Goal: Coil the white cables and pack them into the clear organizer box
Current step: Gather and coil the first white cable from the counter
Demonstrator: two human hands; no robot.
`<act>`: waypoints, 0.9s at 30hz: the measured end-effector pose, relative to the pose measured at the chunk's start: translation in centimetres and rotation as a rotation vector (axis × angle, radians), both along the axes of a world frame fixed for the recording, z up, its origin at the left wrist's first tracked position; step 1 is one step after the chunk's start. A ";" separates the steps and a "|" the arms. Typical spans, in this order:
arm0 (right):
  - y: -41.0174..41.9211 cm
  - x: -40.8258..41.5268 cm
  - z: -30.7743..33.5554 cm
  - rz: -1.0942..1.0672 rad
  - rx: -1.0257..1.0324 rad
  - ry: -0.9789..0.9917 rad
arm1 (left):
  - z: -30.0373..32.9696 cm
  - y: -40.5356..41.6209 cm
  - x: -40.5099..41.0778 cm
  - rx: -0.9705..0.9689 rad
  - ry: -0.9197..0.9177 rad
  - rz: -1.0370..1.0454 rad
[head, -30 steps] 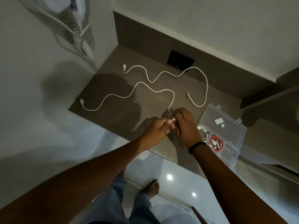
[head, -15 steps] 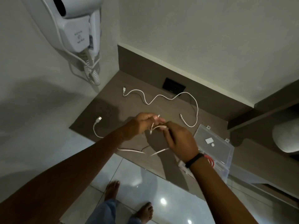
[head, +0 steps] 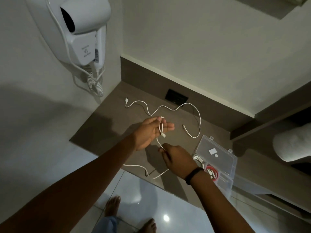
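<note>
A person standing at a dark table (head: 107,132) winds a white charging cable (head: 161,130) around the left hand (head: 149,132), which is held flat with the palm up and the fingers spread apart, so the loops have something to form around. One plug end dangles just below those fingers. The right hand (head: 178,160), nearer the body and lower than the left, has its fingertips pinched together on the cable, apparently feeding slack and keeping the run taut between the two hands. The free tail drops behind the right hand and trails across the table edge toward the person.

Beyond the left hand, well apart from it, a second white cable (head: 168,108) lies uncoiled in loose curves on the table, both plugs showing; by the look of it, it waits its turn. Just beside the right wrist, on its outer side, sits the clear organizer box (head: 225,165) with its lid thrown open, placed within easy reach for packing. A white coil (head: 199,159) and a red cable (head: 212,172) already rest in its compartments, though which cell holds which is hard to tell. A wall-mounted hair dryer (head: 80,31) hangs above and beyond the left hand.
</note>
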State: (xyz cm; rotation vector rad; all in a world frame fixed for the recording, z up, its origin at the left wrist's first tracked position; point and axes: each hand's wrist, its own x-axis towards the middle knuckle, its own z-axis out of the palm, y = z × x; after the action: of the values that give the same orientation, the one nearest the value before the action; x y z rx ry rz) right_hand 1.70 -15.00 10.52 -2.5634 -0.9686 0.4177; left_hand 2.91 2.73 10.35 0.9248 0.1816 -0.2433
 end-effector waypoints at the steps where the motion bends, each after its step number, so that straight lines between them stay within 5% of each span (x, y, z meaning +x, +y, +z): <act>1: 0.0 0.5 1.4 0.017 0.019 -0.048 | -0.3 -0.1 0.0 0.093 0.035 -0.005; 5: -0.8 3.9 6.1 -0.002 0.123 -0.186 | -0.1 -1.3 -0.9 0.306 0.052 -0.130; 10: -2.6 5.7 4.4 -0.194 0.229 -0.240 | 1.8 -2.6 -2.1 -0.054 0.059 -0.228; 16: -2.4 0.3 -1.4 -0.261 0.017 0.097 | 2.4 -3.1 -1.4 -0.250 -0.017 -0.060; 21: -1.9 -0.8 2.2 -0.086 0.020 -0.019 | 1.2 -1.4 -0.3 0.364 -0.102 -0.001; 27: -2.9 3.8 8.5 -0.056 0.020 -0.328 | 2.4 -3.6 -2.0 0.464 -0.136 -0.161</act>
State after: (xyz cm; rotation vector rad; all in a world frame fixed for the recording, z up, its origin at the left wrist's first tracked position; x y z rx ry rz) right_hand 5.50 -17.88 19.04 -2.6843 -0.9966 -0.0319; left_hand 0.87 -0.88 12.78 1.4153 0.0356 -0.2923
